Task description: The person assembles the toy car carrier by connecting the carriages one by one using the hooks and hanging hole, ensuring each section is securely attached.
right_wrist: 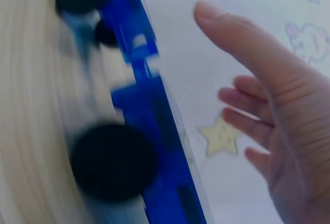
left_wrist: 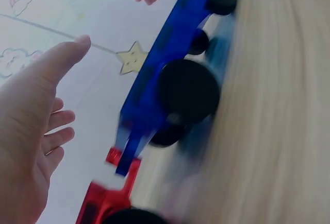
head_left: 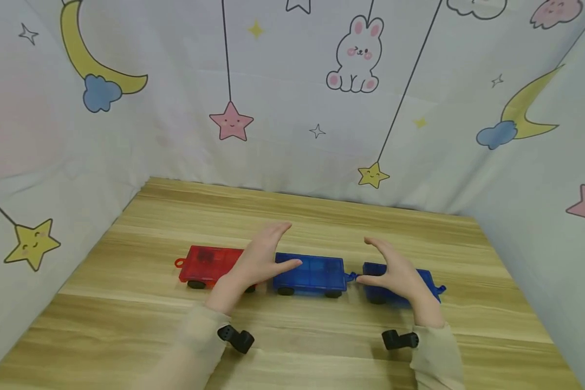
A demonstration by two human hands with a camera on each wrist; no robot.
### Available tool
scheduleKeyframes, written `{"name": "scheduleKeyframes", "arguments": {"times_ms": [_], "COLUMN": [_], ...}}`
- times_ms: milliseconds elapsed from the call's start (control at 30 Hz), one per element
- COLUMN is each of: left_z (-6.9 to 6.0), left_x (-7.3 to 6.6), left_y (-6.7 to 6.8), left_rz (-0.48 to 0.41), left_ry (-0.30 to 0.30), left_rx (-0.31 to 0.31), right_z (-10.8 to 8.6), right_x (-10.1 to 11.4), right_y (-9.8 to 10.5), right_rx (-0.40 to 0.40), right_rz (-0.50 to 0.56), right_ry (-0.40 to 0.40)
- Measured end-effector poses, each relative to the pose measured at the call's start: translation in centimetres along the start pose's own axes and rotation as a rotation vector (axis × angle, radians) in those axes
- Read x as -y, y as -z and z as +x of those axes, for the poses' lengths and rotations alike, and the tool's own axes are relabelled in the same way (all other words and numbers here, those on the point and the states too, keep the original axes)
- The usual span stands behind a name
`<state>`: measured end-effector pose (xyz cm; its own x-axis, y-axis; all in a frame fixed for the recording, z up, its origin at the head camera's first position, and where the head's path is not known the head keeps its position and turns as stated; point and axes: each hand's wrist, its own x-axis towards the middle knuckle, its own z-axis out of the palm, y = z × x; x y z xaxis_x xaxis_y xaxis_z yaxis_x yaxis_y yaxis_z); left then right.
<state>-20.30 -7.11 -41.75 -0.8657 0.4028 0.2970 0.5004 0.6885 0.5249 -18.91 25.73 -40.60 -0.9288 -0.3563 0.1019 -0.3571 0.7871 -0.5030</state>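
Observation:
Three translucent toy train cars stand in a row on the table. At the left is a red car with a ring at its end. A blue car sits in the middle, and another blue car at the right has a hook. Red and blue couplers meet in the left wrist view. My left hand hovers over the joint of the red and middle cars, thumb and fingers spread. Above the right car my right hand is likewise spread, partly hiding it. Neither hand holds anything.
The wood-grain table is bounded by a white printed curtain at the back and both sides. A black wrist camera is strapped to the left sleeve, and another black camera to the right.

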Motion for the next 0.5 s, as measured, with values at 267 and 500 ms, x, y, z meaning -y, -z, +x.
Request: {"name": "scheduleKeyframes", "arguments": {"times_ms": [267, 500], "left_z": [0.7, 0.7], "left_x": [-1.9, -2.1], "left_y": [-2.3, -3.4], "left_rz": [-0.064, -0.052], "left_ry": [0.061, 0.032], "left_rx": [0.120, 0.182], "right_z": [-1.6, -2.0], "right_x": [-3.4, -4.4], "right_y": [1.1, 1.0], "right_rx": [0.093, 0.135], "right_rz": [0.045, 0.017], "right_ry": [-0.052, 0.009]}}
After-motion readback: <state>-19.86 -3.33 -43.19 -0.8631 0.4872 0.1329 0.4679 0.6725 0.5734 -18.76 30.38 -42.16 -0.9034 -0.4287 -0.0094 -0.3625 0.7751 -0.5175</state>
